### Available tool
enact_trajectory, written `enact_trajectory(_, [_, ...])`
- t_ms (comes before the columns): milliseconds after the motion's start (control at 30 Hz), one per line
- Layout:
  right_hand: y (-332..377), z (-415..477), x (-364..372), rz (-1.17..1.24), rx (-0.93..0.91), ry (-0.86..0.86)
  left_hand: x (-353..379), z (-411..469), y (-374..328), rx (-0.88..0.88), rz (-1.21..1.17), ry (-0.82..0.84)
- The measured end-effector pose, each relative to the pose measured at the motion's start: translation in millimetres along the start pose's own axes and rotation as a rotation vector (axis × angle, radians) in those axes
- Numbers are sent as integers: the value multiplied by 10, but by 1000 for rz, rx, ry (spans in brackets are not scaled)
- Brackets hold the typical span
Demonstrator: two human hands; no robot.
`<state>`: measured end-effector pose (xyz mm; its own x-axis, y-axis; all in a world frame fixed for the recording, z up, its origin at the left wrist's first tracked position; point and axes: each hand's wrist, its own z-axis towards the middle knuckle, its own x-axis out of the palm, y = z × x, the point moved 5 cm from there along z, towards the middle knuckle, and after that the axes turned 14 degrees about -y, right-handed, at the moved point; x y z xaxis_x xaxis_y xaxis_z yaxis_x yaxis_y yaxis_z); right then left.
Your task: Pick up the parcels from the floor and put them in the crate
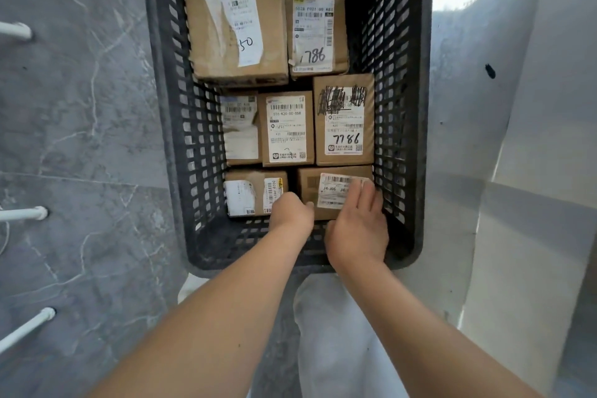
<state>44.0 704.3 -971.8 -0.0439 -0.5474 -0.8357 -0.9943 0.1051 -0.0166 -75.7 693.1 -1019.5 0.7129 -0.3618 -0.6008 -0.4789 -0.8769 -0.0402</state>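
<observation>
As we look down into the black lattice crate point(155, 74), which stands on the grey marbled floor point(80, 139), both our bare arms reach over its near wall to the near-right parcel point(332, 194). This brown box with a label reading J4-J06 lies on the crate's bottom in the near right corner, tight against the right wall. Our right hand point(358, 229) lies on it with straight fingers point(366, 194) spread flat over the label, clasping nothing. Our left hand point(292, 212) is curled at the box's left edge: the thumb tip sits on the top edge, and the fingers bend down out of sight into the gap beside it, so it seems to grip that edge.

Just left of that gap lies the near-left parcel point(253, 192). Farther in, three boxes stand side by side: the middle-left parcel point(240, 129), the middle parcel point(286, 128) and the scribbled parcel point(344, 119) marked 7186. At the far end the large parcel point(235, 22) fills the left side, and the 1786 parcel point(318, 32) sits beside it on the right.

White furniture legs point(22, 213) rest on the floor to the left, a pale panel point(533, 171) rises on the right, and our white trousers point(339, 333) show between our forearms.
</observation>
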Motion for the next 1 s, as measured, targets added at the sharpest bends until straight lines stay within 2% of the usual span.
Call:
enact_trajectory(67, [-77, 10, 106, 83, 86, 174, 4, -5, -8, 5, 26, -36])
enact_trajectory(167, [-39, 159, 260, 66, -47, 361, -2, -2, -50, 17, 62, -45])
enact_trajectory(300, [190, 306, 100, 91, -136, 374, -154, -23, -114, 72, 27, -49])
enact_trajectory(467, [562, 275, -726, 155, -225, 45, -787, -310, -296, 247, -65, -167])
enact_trajectory(600, [854, 192, -1740, 111, -274, -206, -1712, -713, -648, 404, -39, -310])
enact_trajectory(733, [1021, -194, -3274, 143, -329, -461, -3014, -1519, -1170, 579, -63, -505])
enact_trajectory(833, [1049, -715, -4572, 188, -348, -574, -4167, -2507, -1570, 717, -101, -642])
enact_trajectory(1000, [962, -1624, -6828, 250, -417, -919, -5867, -4473, -2115, 1106, -183, -981])
